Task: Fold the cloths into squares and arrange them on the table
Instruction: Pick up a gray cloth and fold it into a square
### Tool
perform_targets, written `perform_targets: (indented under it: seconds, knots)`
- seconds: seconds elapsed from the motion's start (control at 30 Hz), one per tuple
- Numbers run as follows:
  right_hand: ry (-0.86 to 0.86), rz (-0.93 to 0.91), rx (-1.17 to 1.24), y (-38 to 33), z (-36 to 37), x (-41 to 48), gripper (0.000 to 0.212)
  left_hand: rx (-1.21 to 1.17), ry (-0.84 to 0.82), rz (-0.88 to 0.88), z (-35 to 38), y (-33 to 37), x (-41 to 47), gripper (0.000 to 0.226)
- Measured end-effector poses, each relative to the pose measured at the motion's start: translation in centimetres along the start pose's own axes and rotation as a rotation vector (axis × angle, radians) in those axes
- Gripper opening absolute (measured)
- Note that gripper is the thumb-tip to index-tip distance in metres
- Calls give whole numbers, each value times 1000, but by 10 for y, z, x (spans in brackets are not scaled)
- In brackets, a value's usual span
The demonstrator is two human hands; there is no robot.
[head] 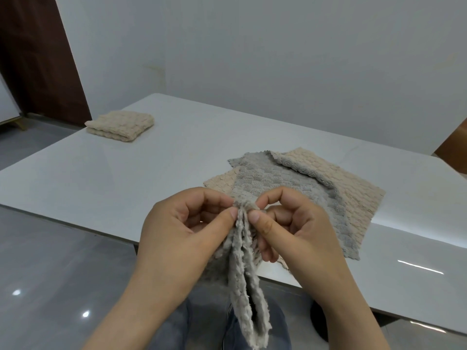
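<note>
A grey fluffy cloth [246, 286] hangs doubled over in front of me, its layered top edges pinched between both hands above the table's near edge. My left hand [184, 228] grips the edges from the left with thumb and fingers. My right hand [290, 223] pinches them from the right. A beige cloth [120, 125], folded into a thick square, lies at the far left of the white table [106, 173]. Right of my hands lies a loose flat pile: a grey cloth [285, 183] spread over beige cloths [353, 188].
The table's near edge runs diagonally from left to lower right. Below it are a grey tiled floor [50, 274] and my jeans-clad legs [202, 324]. A dark wooden door [38, 59] stands at the far left, and a plain wall backs the table.
</note>
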State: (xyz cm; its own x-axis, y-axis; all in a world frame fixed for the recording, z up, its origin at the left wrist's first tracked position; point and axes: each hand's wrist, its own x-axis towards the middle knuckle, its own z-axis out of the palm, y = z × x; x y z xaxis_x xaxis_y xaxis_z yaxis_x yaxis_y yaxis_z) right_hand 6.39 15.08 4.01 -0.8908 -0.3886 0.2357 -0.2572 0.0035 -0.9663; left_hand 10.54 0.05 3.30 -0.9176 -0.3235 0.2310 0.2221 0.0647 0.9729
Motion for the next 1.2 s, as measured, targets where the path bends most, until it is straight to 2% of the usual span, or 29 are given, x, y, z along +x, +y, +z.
perform_targets:
  seconds: [0.5, 0.67, 0.83, 1.2]
  knots:
    - [0, -24, -98, -6, 3, -2, 15, -31, -37, 20, -5, 11, -3, 15]
    - [-1, -40, -155, -6, 6, -2, 8, 8, -21, 39, -5, 14, -3, 10]
    - [-12, -11, -225, -4, 3, -2, 13, 98, -11, 82, -8, 15, -2, 10]
    - [-39, 133, -534, 11, -15, 1, 24, 93, -24, 143, -35, 10, 11, 10]
